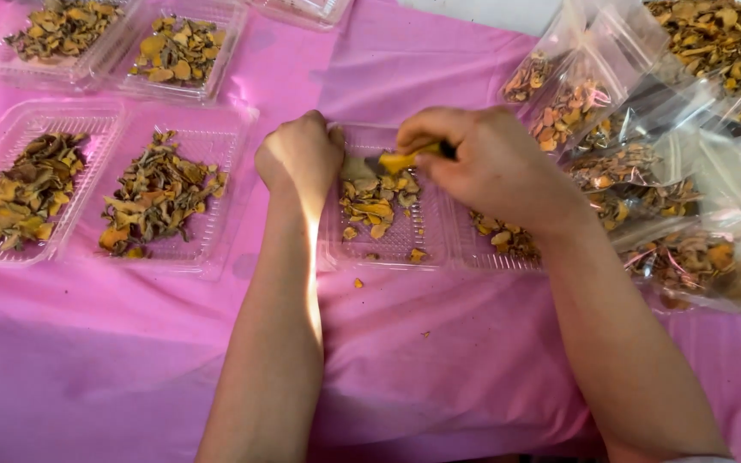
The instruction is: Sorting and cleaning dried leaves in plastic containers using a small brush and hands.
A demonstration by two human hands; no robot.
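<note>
A person sits at a table with a pink cloth (439, 360) on it. The left hand (299, 154) is curled into a fist. It rests on the far left edge of a clear plastic tray (388, 249) in the middle of the table. You cannot tell if anything is inside the fist. The right hand (486, 163) pinches a yellow piece (396, 161) of dried stuff between thumb and fingers, along with a thin dark tool (446, 150) that pokes out just a bit. The piece is held just above the tray, over a small heap of dried yellow and brown bits (375, 206).

To the left lie four more clear trays (216, 249) filled with the same dried bits. To the right is a pile of clear plastic bags (645, 171) stuffed with them too. One small crumb (358, 282) lies on the cloth near the tray.
</note>
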